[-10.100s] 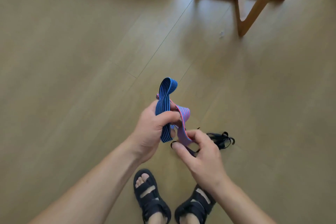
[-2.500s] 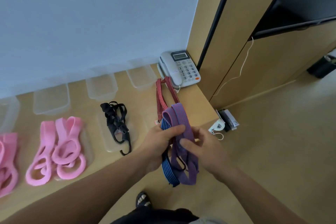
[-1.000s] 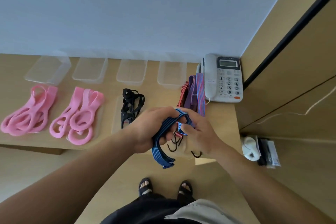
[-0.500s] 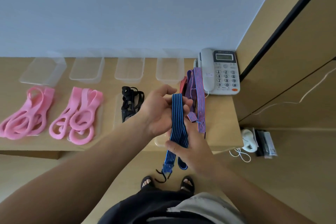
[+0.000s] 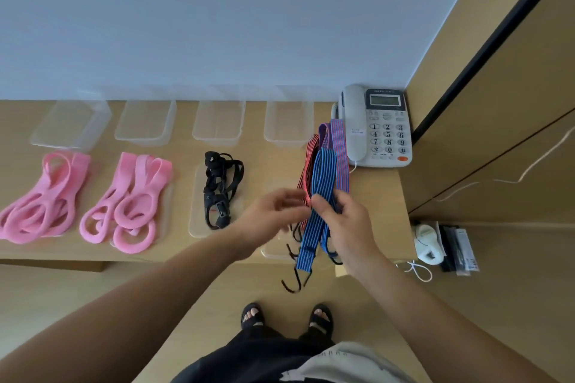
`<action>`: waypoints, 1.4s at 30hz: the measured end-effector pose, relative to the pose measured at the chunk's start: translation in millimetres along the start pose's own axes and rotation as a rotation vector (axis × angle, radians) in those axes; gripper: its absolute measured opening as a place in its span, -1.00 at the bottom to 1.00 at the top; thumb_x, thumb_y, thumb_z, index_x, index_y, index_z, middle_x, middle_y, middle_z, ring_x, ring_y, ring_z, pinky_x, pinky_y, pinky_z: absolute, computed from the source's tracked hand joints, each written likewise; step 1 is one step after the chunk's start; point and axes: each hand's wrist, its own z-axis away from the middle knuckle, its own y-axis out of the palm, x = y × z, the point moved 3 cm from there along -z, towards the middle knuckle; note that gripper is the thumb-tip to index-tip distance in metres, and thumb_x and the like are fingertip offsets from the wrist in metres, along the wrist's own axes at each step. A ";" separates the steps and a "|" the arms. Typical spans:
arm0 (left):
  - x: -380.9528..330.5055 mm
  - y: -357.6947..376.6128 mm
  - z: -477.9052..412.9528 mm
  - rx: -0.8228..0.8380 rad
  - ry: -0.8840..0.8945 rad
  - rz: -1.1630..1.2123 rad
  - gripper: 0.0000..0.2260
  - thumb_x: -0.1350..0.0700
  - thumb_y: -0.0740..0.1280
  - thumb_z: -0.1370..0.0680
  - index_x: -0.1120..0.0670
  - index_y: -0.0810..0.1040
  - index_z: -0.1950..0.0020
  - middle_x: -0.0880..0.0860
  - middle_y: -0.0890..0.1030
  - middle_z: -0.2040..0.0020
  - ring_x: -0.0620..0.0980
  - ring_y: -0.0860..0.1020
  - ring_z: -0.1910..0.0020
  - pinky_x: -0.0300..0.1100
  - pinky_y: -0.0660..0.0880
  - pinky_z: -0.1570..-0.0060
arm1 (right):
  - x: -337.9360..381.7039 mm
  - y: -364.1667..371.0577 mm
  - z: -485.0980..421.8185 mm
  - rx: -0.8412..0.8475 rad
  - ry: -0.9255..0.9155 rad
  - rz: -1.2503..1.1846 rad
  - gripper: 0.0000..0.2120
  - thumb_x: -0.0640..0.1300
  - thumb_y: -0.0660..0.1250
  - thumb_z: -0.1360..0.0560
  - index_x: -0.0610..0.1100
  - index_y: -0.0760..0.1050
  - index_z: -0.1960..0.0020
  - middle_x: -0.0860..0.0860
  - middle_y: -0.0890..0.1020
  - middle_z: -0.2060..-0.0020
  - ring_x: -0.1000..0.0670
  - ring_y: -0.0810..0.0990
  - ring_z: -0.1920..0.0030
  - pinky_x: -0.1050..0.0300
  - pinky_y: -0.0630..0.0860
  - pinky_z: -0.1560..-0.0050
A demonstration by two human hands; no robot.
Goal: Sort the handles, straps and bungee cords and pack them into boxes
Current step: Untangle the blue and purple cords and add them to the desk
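While right hand (image 5: 345, 224) pinched blue bungee cord (image 5: 323, 177), left hand (image 5: 270, 214) blurred, hold unclear; risk: dangling hook (image 5: 293, 282) overhung desk (image 5: 375, 193) edge, could drag cord floorward once released.

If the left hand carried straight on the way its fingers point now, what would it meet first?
Most likely the red striped bungee cord, just past the left hand; then the blue bungee cord pinched by the right hand. Blur leaves depth unclear.

The single head camera looks steeply down, close over the wooden counter (image 5: 379, 190) against the wall (image 5: 217, 25).
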 end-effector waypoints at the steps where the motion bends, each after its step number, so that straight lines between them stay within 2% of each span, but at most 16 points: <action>1: 6.8 5.3 -1.8 0.067 -0.026 -0.008 -0.67 0.09 0.38 -0.56 0.02 0.47 -0.32 0.02 0.65 -0.14 -0.09 0.63 0.00 -0.24 0.51 0.06 | 1.4 0.5 -9.9 -0.016 0.008 0.000 -0.96 -0.09 0.39 -0.53 -0.04 0.61 0.04 0.02 0.70 0.18 0.03 0.67 0.15 0.13 0.61 0.17; 4: 15.2 11.9 -16.8 0.018 -0.024 -0.065 -0.79 0.15 0.37 -0.57 0.06 0.54 -0.20 0.04 0.67 -0.09 -0.04 0.64 -0.04 -0.25 0.55 -0.04 | 5.1 3.2 -39.9 -0.053 0.041 0.000 -0.89 -0.07 0.36 -0.55 -0.04 0.58 0.15 0.05 0.62 0.31 0.06 0.60 0.28 0.10 0.54 0.30; 6: 14.7 9.9 -31.3 -0.108 0.004 -0.130 -0.88 0.15 0.37 -0.56 0.04 0.57 -0.09 0.04 0.68 -0.03 -0.02 0.64 -0.01 -0.33 0.55 0.07 | 3.6 1.5 -56.3 -0.070 0.035 0.108 -0.86 -0.07 0.33 -0.56 -0.08 0.56 0.15 -0.05 0.62 0.27 -0.08 0.61 0.22 -0.07 0.55 0.18; 9: 13.5 10.9 -52.0 -0.174 0.015 -0.172 -0.87 0.15 0.36 -0.57 0.03 0.54 -0.11 -0.03 0.67 0.07 -0.19 0.63 0.16 -0.41 0.54 0.23 | -4.8 -5.2 -70.0 -0.099 0.024 0.326 -0.79 -0.08 0.31 -0.56 -0.24 0.54 0.10 -0.17 0.64 0.17 -0.22 0.61 0.11 -0.22 0.55 0.05; 11: 13.5 12.8 -62.8 -0.188 0.021 -0.267 -0.86 0.14 0.34 -0.57 0.03 0.53 -0.12 -0.09 0.63 0.16 -0.22 0.60 0.28 -0.37 0.51 0.33 | -9.9 -7.9 -72.0 -0.075 0.040 0.517 -0.75 -0.03 0.31 -0.55 -0.23 0.55 0.09 -0.14 0.64 0.16 -0.18 0.59 0.12 -0.18 0.54 0.06; 14: 12.5 18.3 -72.0 -0.184 0.079 -0.514 -0.82 0.12 0.30 -0.55 0.02 0.50 -0.14 -0.10 0.56 0.22 -0.07 0.56 0.25 -0.33 0.43 0.35 | -13.4 -11.5 -69.2 -0.079 0.030 0.797 -0.71 0.08 0.27 -0.53 -0.15 0.52 0.11 -0.08 0.57 0.11 -0.14 0.53 0.05 -0.10 0.52 0.03; 16: 11.3 22.6 -74.2 -0.168 0.132 -0.719 -0.71 0.09 0.27 -0.56 0.02 0.45 -0.29 -0.02 0.55 0.07 0.04 0.55 0.08 -0.30 0.42 0.22 | -13.1 -15.6 -64.6 -0.101 0.016 0.937 -0.69 0.14 0.24 -0.53 -0.12 0.50 0.07 -0.06 0.50 0.08 -0.13 0.49 0.00 -0.07 0.50 0.00; 19: 11.6 28.0 -76.3 -0.159 0.149 -0.926 -0.45 0.09 0.21 -0.61 0.12 0.12 -0.57 0.13 0.43 -0.29 0.13 0.43 -0.24 -0.07 0.39 -0.18 | -18.5 -20.5 -58.2 -0.054 0.075 0.988 -0.66 0.17 0.22 -0.55 -0.09 0.48 -0.09 -0.05 0.50 0.03 -0.11 0.53 0.02 -0.04 0.52 0.03; 24: 17.8 38.4 -77.8 -0.140 0.108 -1.100 -0.33 0.08 0.16 -0.63 0.14 -0.19 -0.59 0.12 0.28 -0.42 0.13 0.34 -0.29 -0.04 0.38 -0.21 | -22.7 -30.8 -54.6 -0.048 0.083 0.851 -0.70 0.04 0.31 -0.54 -0.11 0.43 -0.16 -0.02 0.60 0.03 -0.09 0.60 0.02 -0.02 0.53 0.06; 27: 19.2 36.5 -76.7 -0.177 0.080 -1.202 -0.32 0.02 0.14 -0.61 0.15 -0.18 -0.59 0.11 0.21 -0.48 0.14 0.29 -0.33 0.00 0.37 -0.25 | -20.7 -38.0 -51.7 -0.094 -0.034 0.943 -0.60 0.06 0.35 -0.51 -0.11 0.37 -0.24 -0.02 0.50 -0.11 -0.07 0.54 -0.08 -0.02 0.53 0.00; 30: 15.7 35.3 -73.6 -0.289 0.150 -1.125 -0.31 0.01 0.17 -0.59 0.13 -0.15 -0.59 0.08 0.16 -0.49 0.11 0.26 -0.35 -0.03 0.31 -0.31 | -14.1 -36.1 -44.2 -0.117 -0.353 1.049 -0.42 0.00 0.41 -0.46 -0.16 0.31 -0.38 -0.08 0.42 -0.27 -0.10 0.44 -0.22 -0.02 0.50 -0.15; 33: 20.7 41.5 -71.5 -0.196 0.130 -1.145 -0.33 0.08 0.14 -0.61 0.13 -0.17 -0.59 0.07 0.07 -0.55 0.11 0.19 -0.44 -0.01 0.29 -0.38 | -16.9 -36.9 -40.1 -0.072 -0.553 1.224 -0.40 -0.03 0.40 -0.46 -0.16 0.33 -0.44 -0.13 0.36 -0.41 -0.17 0.38 -0.34 -0.07 0.42 -0.26; 35: 25.7 41.0 -68.2 -0.150 0.079 -1.175 -0.36 0.04 0.11 -0.62 0.14 -0.17 -0.59 0.07 0.02 -0.58 0.10 0.10 -0.50 0.01 0.23 -0.43 | -27.3 -38.2 -42.5 0.071 -0.536 1.337 -0.45 0.01 0.29 -0.54 -0.12 0.31 -0.48 -0.12 0.26 -0.51 -0.20 0.24 -0.47 -0.13 0.34 -0.34; 37: 27.8 37.5 -62.5 -0.144 0.070 -1.187 -0.37 -0.02 0.10 -0.63 0.12 -0.14 -0.60 0.05 -0.02 -0.60 0.08 0.00 -0.54 0.02 0.16 -0.47 | -38.8 -40.8 -48.7 0.197 -0.408 1.431 -0.46 0.12 0.09 -0.61 -0.03 0.17 -0.54 -0.05 0.13 -0.56 -0.16 0.06 -0.54 -0.15 0.24 -0.40; 39: 29.2 33.0 -55.3 -0.172 0.088 -1.212 -0.39 -0.05 0.11 -0.63 0.08 -0.06 -0.60 0.03 -0.05 -0.60 0.05 -0.07 -0.55 0.03 0.11 -0.50 | -42.5 -40.9 -55.5 0.235 -0.335 1.487 -0.44 0.22 -0.06 -0.61 0.05 0.07 -0.56 -0.02 0.05 -0.58 -0.13 -0.05 -0.56 -0.16 0.19 -0.41; 42: 37.2 25.6 -41.8 -0.133 0.022 -1.194 -0.40 -0.05 0.11 -0.64 0.06 -0.06 -0.60 0.01 -0.07 -0.61 0.04 -0.11 -0.57 0.04 0.04 -0.53 | -40.3 -34.7 -62.8 0.266 -0.253 1.529 -0.39 0.31 -0.15 -0.58 0.09 0.03 -0.56 -0.01 0.00 -0.58 -0.13 -0.09 -0.56 -0.19 0.16 -0.41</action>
